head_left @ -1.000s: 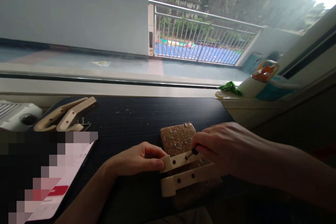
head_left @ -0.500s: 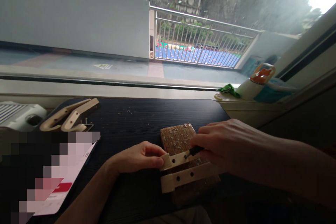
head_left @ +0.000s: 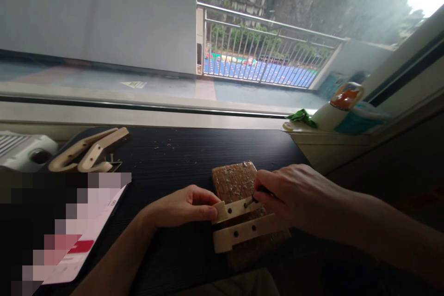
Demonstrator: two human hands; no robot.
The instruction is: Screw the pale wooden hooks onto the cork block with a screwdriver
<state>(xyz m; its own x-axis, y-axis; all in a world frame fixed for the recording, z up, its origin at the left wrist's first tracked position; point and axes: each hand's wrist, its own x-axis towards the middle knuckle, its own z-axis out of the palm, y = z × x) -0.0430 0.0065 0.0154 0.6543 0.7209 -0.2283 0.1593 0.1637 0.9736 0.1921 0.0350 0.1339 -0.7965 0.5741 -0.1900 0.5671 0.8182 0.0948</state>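
Observation:
My left hand [head_left: 180,206] pinches the end of a pale wooden hook piece [head_left: 237,208] between thumb and fingers. This piece lies across a worn brown wooden block [head_left: 234,179] and has two dark holes along it. In my right hand [head_left: 294,194] is a screwdriver [head_left: 254,197]; the fist hides most of its dark handle, and its tip sits at the piece's right-hand hole. A second wooden hook piece [head_left: 245,231] with two dark holes rests across the block, nearer me. My right hand covers the right ends of both pieces.
Two more wooden hooks [head_left: 99,150] lie at the dark table's [head_left: 163,162] back left, with a few screws beside them. A tablet-like screen [head_left: 74,263], partly pixelated, is at left. A white bottle [head_left: 328,118] and green cloth [head_left: 301,117] stand on the windowsill.
My right hand has turned on the screwdriver, with its fingers lower around the handle. My left hand keeps its pinch on the hook piece. The view has shifted slightly.

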